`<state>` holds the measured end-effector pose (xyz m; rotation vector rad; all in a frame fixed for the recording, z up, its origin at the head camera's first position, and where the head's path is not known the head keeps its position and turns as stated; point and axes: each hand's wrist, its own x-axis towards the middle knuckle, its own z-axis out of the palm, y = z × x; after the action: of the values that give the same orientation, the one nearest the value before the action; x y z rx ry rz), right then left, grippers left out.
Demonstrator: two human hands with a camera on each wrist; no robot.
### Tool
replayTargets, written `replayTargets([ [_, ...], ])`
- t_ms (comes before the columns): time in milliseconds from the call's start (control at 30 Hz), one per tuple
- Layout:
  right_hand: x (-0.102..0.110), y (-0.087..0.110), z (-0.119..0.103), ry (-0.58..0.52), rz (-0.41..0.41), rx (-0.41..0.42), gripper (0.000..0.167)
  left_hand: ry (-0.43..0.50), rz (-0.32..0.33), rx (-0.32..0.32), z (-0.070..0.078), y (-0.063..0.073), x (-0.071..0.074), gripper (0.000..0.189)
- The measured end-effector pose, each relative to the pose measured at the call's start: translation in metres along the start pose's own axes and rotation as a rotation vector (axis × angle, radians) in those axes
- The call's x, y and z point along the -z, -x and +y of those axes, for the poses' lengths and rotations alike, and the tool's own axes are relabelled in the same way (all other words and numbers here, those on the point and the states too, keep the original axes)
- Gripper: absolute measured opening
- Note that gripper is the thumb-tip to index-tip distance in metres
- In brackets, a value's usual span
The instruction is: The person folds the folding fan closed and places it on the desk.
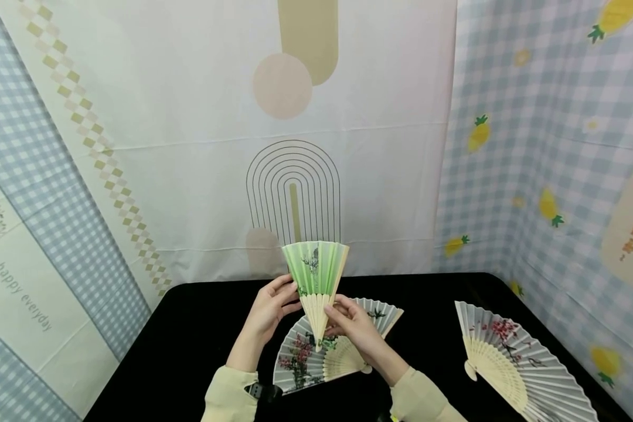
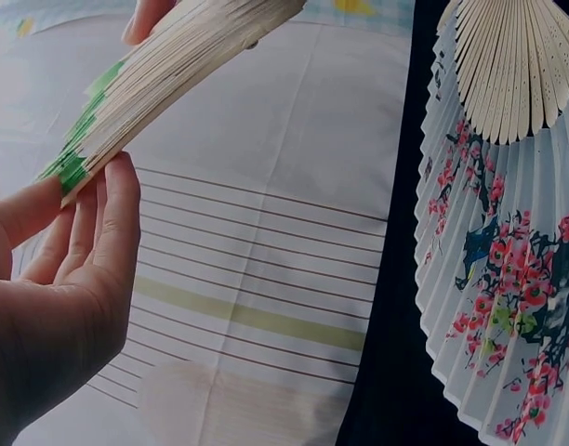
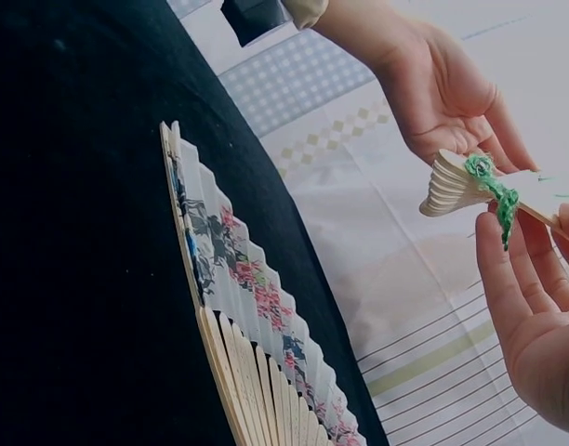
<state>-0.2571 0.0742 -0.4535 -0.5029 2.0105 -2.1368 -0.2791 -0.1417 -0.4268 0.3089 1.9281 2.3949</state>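
A partly spread green folding fan (image 1: 316, 266), with pale ribs and a dark printed figure, is held upright above the table. My left hand (image 1: 273, 305) pinches its left edge between thumb and fingers, seen closely in the left wrist view. On the opposite side, my right hand (image 1: 352, 324) grips the ribs. A green cord (image 3: 494, 190) hangs near the fan's pivot end in the right wrist view. Below and behind the hands lies a spread white fan (image 1: 295, 366) with pink blossoms, partly covered by the green fan and right hand.
Another spread white fan (image 1: 533, 366) with red blossoms lies at the right of the black-covered table (image 1: 190, 328). A printed cloth backdrop (image 1: 200, 193) stands behind the table, with a checked pineapple cloth (image 1: 506, 187) along the right side.
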Motion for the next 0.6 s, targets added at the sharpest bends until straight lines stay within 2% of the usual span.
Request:
replayTargets([
  [233,-0.0005,0.0005,0.0008,-0.004,0.007,-0.005,0.047,0.009,-0.007,0.011,0.0027,0.0025,-0.0013,0.054],
  [400,-0.0003,0.0018,0.0009,-0.003,-0.003,-0.014,0.047,0.009,0.003,0.027,0.002,0.0034,-0.0021,0.051],
  [600,0.0,0.0014,0.0004,-0.012,-0.017,0.0,0.048,-0.009,0.0,0.008,0.0028,0.0023,-0.0034,0.054],
])
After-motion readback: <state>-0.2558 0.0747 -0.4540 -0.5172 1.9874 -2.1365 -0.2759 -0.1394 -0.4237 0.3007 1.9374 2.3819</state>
